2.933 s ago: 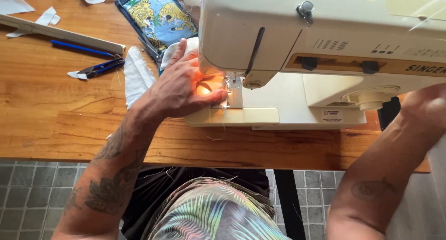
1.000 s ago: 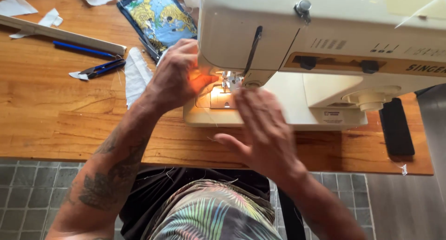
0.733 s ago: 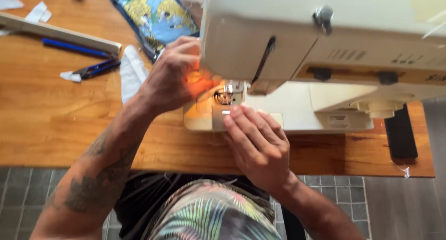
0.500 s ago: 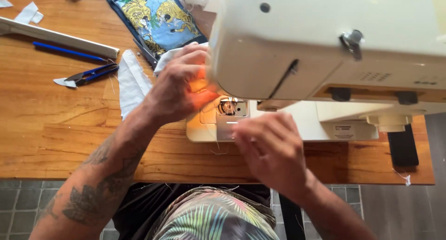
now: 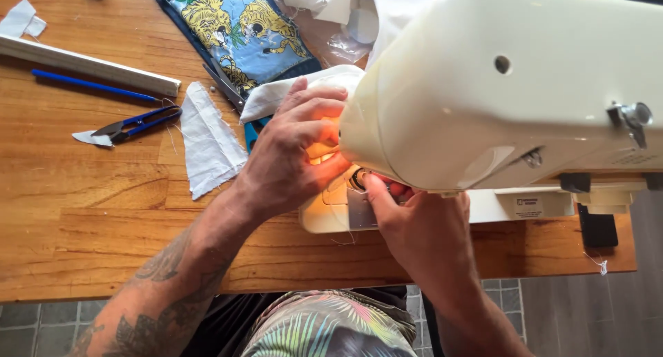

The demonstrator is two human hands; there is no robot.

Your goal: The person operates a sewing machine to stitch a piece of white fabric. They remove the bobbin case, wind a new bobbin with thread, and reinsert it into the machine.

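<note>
The cream sewing machine (image 5: 511, 88) stands on the wooden table (image 5: 83, 212), its lamp lighting the bobbin area (image 5: 358, 179) under the head. The left hand (image 5: 293, 157) is laid with spread fingers on the white cloth (image 5: 290, 91) beside the needle zone. The right hand (image 5: 421, 236) is reached beneath the head, fingertips at the metal plate; what they pinch cannot be told. With the needle hidden by the housing, fingers could be pricked if the machine is started. Blue thread snips (image 5: 135, 124) lie well apart.
</note>
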